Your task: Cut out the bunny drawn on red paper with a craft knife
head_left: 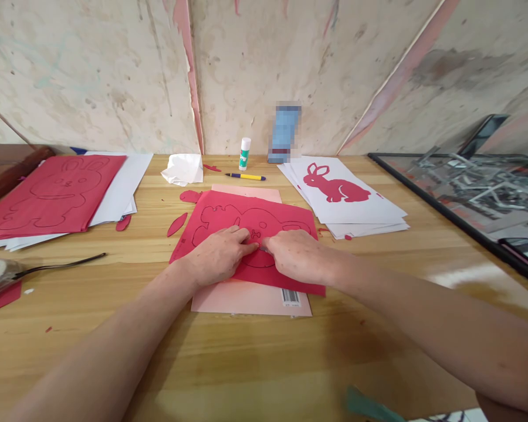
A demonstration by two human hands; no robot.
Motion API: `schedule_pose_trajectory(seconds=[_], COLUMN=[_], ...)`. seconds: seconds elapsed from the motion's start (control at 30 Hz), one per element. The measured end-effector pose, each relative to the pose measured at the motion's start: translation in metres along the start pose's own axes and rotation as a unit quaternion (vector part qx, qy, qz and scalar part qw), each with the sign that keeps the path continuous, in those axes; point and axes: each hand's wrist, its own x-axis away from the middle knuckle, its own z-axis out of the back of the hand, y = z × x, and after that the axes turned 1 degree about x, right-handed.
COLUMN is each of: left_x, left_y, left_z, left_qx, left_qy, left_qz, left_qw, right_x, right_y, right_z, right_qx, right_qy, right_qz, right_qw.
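A red paper sheet (229, 220) with a drawn rabbit outline lies on a pink mat (246, 298) in the middle of the wooden table (264, 363). My left hand (217, 255) rests on the red sheet with its fingers pressed flat against the paper. My right hand (293, 253) lies beside it, curled, with the fingertips pinched at the rabbit's face; a small tool may be in them but I cannot make it out. The fingertips of both hands almost meet.
Red scraps (176, 224) lie left of the sheet. A stack of white sheets with a red rabbit cut-out (332, 184) sits at right, red paper on white sheets (53, 190) at left. Glue stick (244, 153), pen (245, 176), crumpled tissue (183, 169) stand behind. A framed panel (466, 193) lies far right.
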Motion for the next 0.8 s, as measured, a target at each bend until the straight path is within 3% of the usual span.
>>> schedule_pose_trajectory(seconds=[0.47,0.8], left_x=[0.001,0.0], left_y=[-0.002,-0.001], left_z=[-0.006,-0.002], left_qx=[0.018,0.014], left_qy=[0.023,-0.004], left_qz=[0.016,0.012], left_qw=[0.999,1.0], right_x=[-0.002,-0.002], right_y=[0.017,0.027], right_z=[-0.012,-0.023], right_qx=[0.068,0.071], right_qy=[0.058,0.108], right_qz=[0.074,0.118], right_qw=[0.993,0.985])
